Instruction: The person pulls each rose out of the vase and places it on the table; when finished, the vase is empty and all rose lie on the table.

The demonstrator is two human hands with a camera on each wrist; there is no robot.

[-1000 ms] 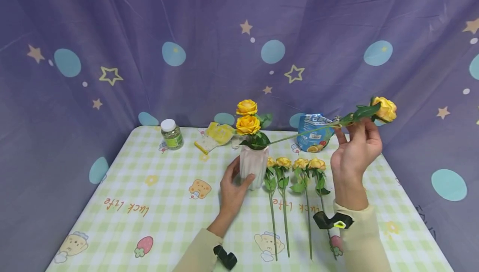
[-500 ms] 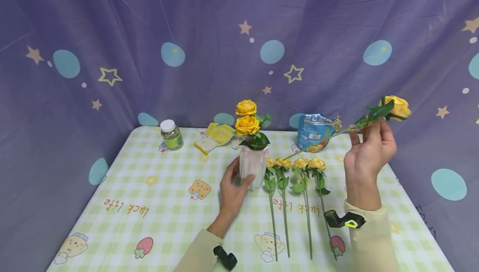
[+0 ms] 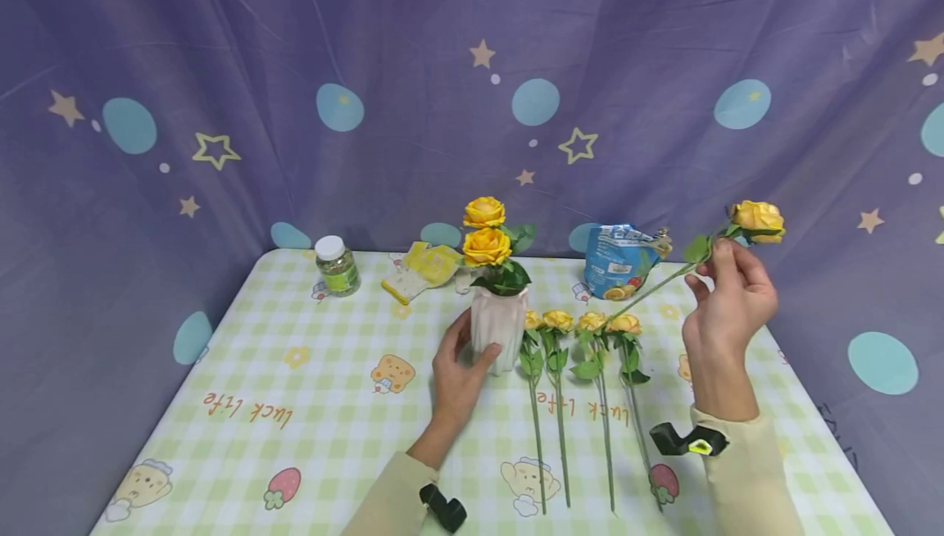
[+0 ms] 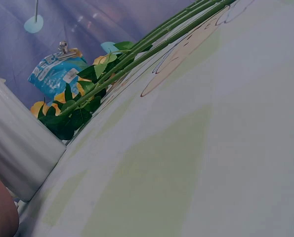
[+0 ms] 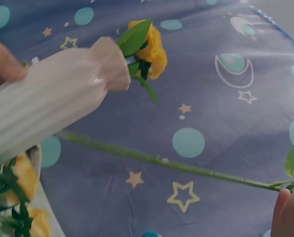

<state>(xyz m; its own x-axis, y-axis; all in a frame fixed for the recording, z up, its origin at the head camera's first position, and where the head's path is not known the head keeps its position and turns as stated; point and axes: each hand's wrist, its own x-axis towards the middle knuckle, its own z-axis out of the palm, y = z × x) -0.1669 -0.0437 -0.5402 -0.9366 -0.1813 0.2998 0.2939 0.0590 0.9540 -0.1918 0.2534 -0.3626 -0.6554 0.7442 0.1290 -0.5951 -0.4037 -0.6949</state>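
Note:
My left hand (image 3: 460,368) grips a white fluted vase (image 3: 498,327) standing on the table, thumb across its front. Two yellow roses (image 3: 487,247) with green leaves rise from the vase mouth. To the right, my right hand (image 3: 726,306) pinches a single yellow rose (image 3: 758,220) just under its bloom, above the table. Its long bare stem (image 5: 151,158) slants down and left toward the vase, outside it. Between the hands, several more yellow roses (image 3: 558,323) lie side by side, stems toward the near edge. In the left wrist view the vase (image 4: 18,143) shows beside their stems.
Behind the lying roses stands a blue pouch (image 3: 618,265) with a metal clip on top. A yellow and white packet (image 3: 428,267) and a white-lidded jar (image 3: 338,267) sit at the back left. The checked tablecloth (image 3: 332,405) ends at a purple curtain (image 3: 413,52).
The right hand first moves right with its rose, pulling the stem tip away from the vase, then turns slightly and lowers the bloom leftward. The left hand stays on the vase.

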